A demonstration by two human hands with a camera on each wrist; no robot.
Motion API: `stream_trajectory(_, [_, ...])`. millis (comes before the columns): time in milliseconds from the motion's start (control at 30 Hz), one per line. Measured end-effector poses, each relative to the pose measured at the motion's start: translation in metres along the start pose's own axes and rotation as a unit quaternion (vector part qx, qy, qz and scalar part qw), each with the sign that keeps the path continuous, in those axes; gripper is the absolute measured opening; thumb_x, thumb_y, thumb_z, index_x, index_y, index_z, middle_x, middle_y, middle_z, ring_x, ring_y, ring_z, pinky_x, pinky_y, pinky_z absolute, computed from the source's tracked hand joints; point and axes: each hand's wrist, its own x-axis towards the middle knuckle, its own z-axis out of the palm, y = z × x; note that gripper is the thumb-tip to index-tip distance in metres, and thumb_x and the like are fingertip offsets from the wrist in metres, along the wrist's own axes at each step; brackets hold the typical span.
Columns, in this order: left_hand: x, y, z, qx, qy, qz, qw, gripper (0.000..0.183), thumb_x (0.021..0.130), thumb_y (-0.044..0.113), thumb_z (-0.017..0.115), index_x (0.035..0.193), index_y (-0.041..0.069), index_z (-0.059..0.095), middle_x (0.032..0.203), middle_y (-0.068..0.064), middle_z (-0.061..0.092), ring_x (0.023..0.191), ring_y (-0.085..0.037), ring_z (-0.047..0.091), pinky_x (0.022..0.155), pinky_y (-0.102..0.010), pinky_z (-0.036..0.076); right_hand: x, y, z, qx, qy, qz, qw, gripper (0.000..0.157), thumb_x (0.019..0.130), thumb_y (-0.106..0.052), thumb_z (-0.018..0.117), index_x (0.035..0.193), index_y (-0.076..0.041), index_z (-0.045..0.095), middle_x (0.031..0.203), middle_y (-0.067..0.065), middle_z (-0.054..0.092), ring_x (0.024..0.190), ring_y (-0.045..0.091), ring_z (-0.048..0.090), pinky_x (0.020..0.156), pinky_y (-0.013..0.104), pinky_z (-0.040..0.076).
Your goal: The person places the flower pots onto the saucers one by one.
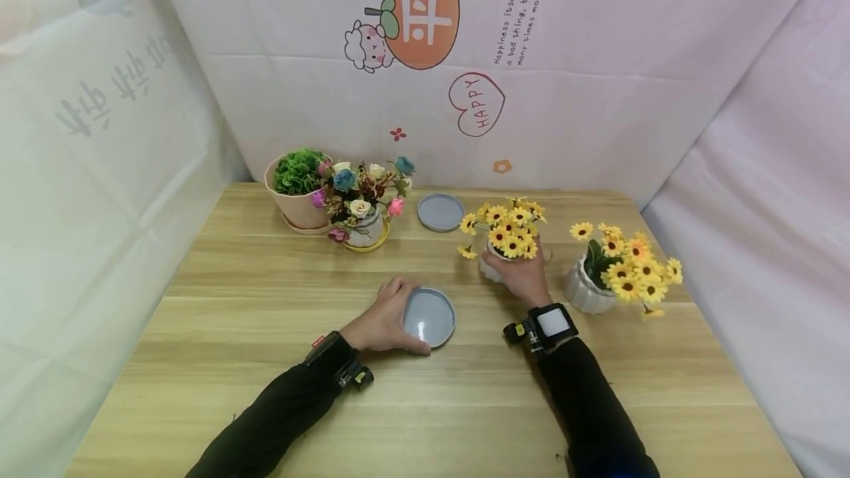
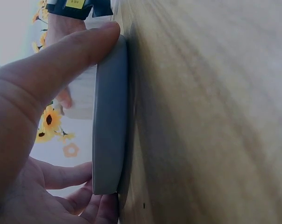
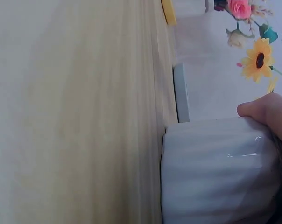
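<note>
Hands apart, left hand (image 1: 384,323) pinched the gray saucer (image 1: 432,319) flat at mid-counter (image 1: 425,411), right hand (image 1: 527,276) gripped the white flowerpot (image 1: 490,271) beyond it to the right, whose bushy yellow flowers (image 1: 511,231) looked liable to tip it if that high hold slipped.

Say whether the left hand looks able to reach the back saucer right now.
Probably yes: bare tabletop leads to the back saucer, though the left hand must first release the front saucer.

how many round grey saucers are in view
2: one round grey saucer held by the left hand, another farther back, right of the multicoloured flowers.
</note>
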Motion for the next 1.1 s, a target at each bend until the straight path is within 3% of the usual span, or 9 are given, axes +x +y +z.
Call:
stream_trajectory(333, [0.0,-0.002,0.001,-0.008,0.004,0.003,1.0,0.121,0.065,0.043,0.101,0.162,0.007,0.036,0.148,-0.014,0.041,0.135,-0.032,0.041,0.113,-0.055,0.048,-0.008,-0.004,0.006,-0.047,-0.023,-0.046,0.998,0.071,0.084,-0.013,0.089,0.145,-0.014,0.052,0.142,0.009,0.061,0.138,0.031,0.055,0.121,0.056,0.04])
stream_trajectory(600, [0.001,-0.002,0.001,-0.004,0.003,0.006,1.0,0.122,0.065,0.045,0.1,0.162,0.007,0.036,0.147,-0.014,0.042,0.134,-0.032,0.041,0.112,-0.055,0.048,-0.02,-0.01,0.008,-0.062,-0.048,-0.001,0.997,0.093,0.084,-0.025,0.09,0.158,-0.015,0.035,0.155,0.011,0.051,0.148,0.034,0.046,0.127,0.058,0.033])
stream_trajectory(800, [0.001,-0.003,0.001,-0.007,0.005,0.008,0.9999,0.121,0.065,0.044,0.1,0.161,0.008,0.037,0.146,-0.013,0.042,0.133,-0.031,0.042,0.111,-0.054,0.048,-0.024,-0.014,0.011,-0.087,-0.059,-0.018,0.994,0.094,0.086,-0.025,0.089,0.16,-0.012,0.032,0.158,0.013,0.048,0.15,0.035,0.044,0.127,0.056,0.033])
stream_trajectory(1100, [0.002,-0.003,0.003,-0.002,0.007,0.005,1.0,0.12,0.065,0.046,0.1,0.16,0.006,0.038,0.142,-0.012,0.044,0.13,-0.029,0.043,0.107,-0.052,0.05,-0.03,-0.015,0.015,-0.07,-0.068,-0.009,0.995,0.096,0.083,-0.025,0.092,0.159,-0.013,0.034,0.153,0.012,0.053,0.146,0.035,0.049,0.124,0.058,0.037])
